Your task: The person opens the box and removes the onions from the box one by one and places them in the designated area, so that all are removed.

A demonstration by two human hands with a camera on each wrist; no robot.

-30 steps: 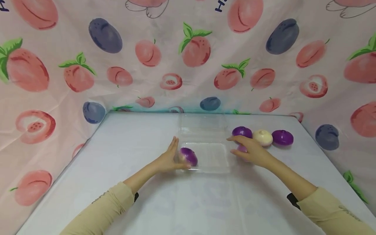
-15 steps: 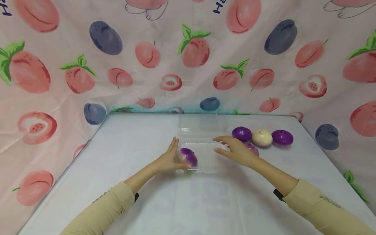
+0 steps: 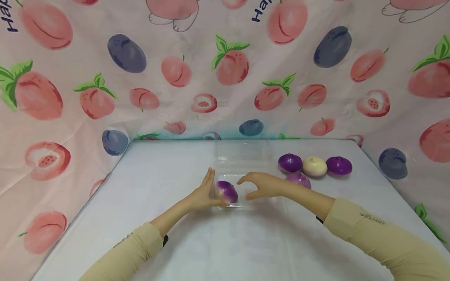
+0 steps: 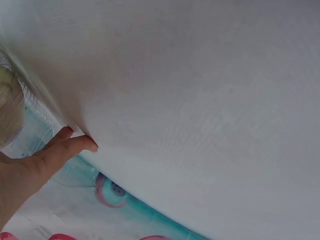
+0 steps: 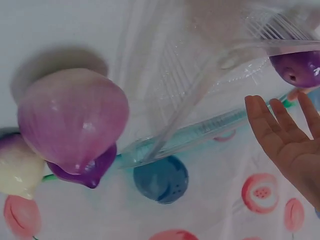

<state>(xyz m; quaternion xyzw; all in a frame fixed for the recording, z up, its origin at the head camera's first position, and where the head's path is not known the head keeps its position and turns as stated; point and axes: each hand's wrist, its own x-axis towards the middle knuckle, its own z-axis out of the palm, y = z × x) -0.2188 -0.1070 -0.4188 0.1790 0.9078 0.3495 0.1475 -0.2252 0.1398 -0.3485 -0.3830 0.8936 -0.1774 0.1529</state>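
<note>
A clear plastic clamshell container (image 3: pixel 242 152) lies open on the white table, lid to the back. One purple onion (image 3: pixel 227 192) sits in the left end of its base. At that end my left hand (image 3: pixel 203 197) touches the container, fingers straight along the side wall and thumb by the front rim. Over the base is my right hand (image 3: pixel 261 186), its fingers and thumb spread apart just right of the onion, nothing between them. The right wrist view shows the right fingers (image 5: pixel 265 117) extended close to the purple onion (image 5: pixel 298 69).
Right of the container, a dark purple onion (image 3: pixel 290 163), a white onion (image 3: pixel 315 167) and another purple onion (image 3: pixel 339 166) stand in a row. A lighter purple onion (image 3: pixel 298 180) is in front of them. Fruit-print cloth (image 3: pixel 232 105) hangs behind the table.
My right hand has moved left from beside the loose onions to over the container base, near the onion inside. The left hand has stayed at the container's left end.
</note>
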